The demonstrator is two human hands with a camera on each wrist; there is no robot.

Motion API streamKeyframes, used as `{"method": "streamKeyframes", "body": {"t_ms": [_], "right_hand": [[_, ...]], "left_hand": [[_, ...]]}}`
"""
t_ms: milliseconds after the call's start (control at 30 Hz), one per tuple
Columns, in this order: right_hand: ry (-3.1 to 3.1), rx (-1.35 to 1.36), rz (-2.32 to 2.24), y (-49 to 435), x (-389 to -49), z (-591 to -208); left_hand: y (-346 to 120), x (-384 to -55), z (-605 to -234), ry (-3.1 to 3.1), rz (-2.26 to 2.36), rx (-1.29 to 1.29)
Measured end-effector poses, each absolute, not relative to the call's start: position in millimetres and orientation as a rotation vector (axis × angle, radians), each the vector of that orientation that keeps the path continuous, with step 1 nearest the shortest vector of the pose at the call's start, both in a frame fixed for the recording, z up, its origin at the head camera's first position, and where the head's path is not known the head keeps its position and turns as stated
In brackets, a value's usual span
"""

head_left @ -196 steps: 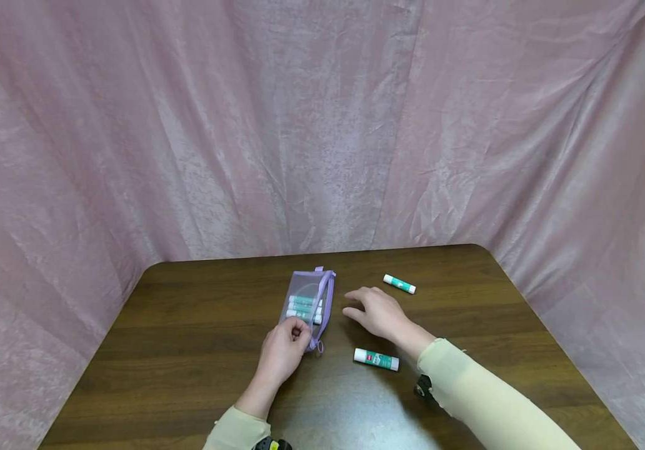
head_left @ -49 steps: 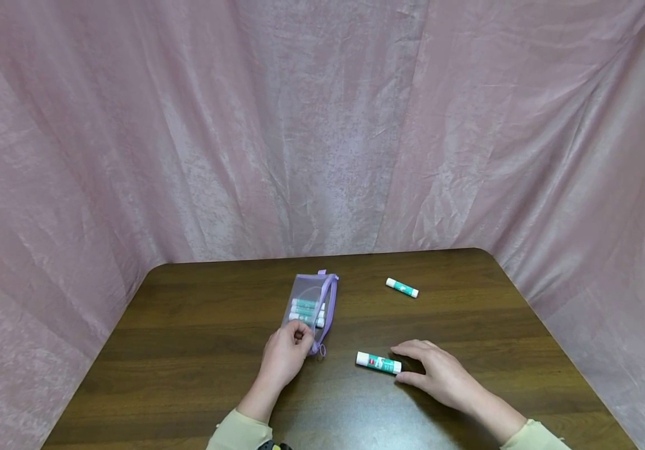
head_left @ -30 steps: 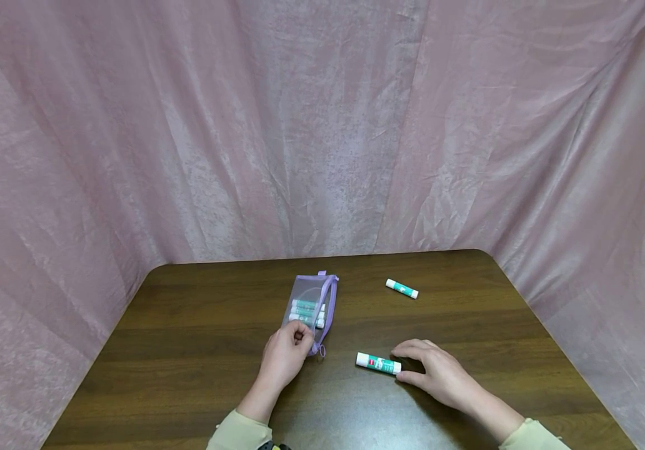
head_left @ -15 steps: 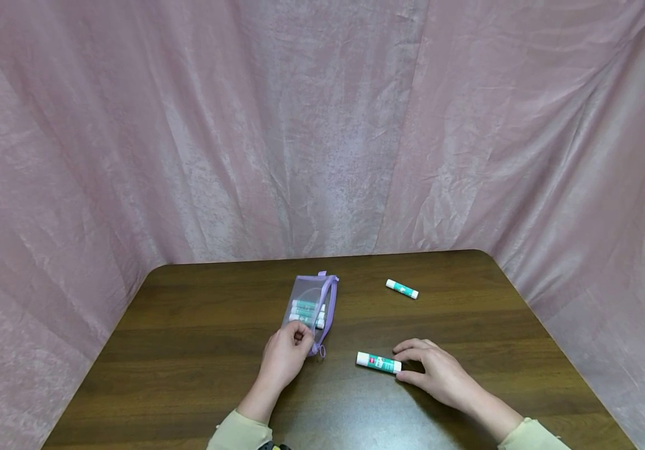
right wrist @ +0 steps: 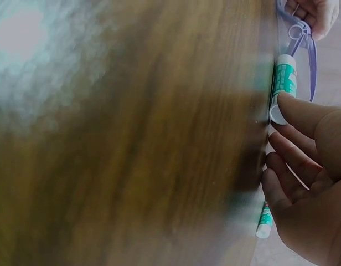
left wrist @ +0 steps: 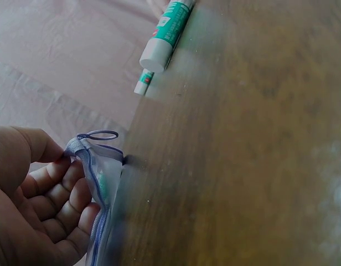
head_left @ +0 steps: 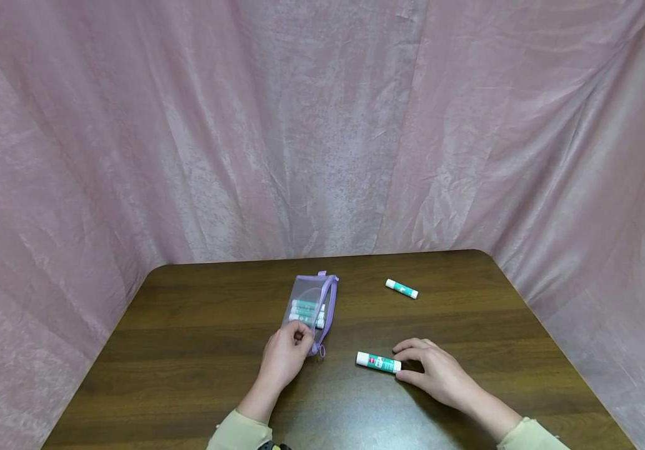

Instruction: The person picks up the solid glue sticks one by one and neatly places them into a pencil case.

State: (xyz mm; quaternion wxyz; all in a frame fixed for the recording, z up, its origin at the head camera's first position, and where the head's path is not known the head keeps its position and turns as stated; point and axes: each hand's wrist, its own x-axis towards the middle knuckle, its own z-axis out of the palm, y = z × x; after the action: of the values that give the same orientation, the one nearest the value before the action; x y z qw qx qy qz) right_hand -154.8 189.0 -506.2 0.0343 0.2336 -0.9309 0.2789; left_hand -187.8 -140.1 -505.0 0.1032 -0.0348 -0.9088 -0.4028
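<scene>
A purple mesh zip pouch lies on the table, with several green-and-white glue sticks visible through its mesh. My left hand pinches the pouch's near edge between thumb and forefinger, beside the zip pull ring. To its right, a larger glue stick lies flat on the wood. My right hand has thumb and forefinger at either side of that stick's right end, pinching it lightly. In the right wrist view the thumb overlaps the end of the glue stick, while the other fingers are loosely bent.
A smaller glue stick lies farther back on the right of the brown wooden table. Pink velvet curtains hang behind and at both sides of the table.
Since the oldest frame my right hand has come back from beside the pouch to the larger glue stick's right end. Lately its fingers draw slightly closer; my left hand stays on the pouch.
</scene>
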Motion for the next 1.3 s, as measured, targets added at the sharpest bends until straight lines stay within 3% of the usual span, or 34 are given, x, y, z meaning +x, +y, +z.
{"method": "streamKeyframes", "body": {"t_ms": [1300], "right_hand": [[-2.844,0.717,0.803,186.2,-155.6,-501.3]], "left_hand": [[-140.6,-187.6,-502.2,-2.695,-1.196,-0.100]]}}
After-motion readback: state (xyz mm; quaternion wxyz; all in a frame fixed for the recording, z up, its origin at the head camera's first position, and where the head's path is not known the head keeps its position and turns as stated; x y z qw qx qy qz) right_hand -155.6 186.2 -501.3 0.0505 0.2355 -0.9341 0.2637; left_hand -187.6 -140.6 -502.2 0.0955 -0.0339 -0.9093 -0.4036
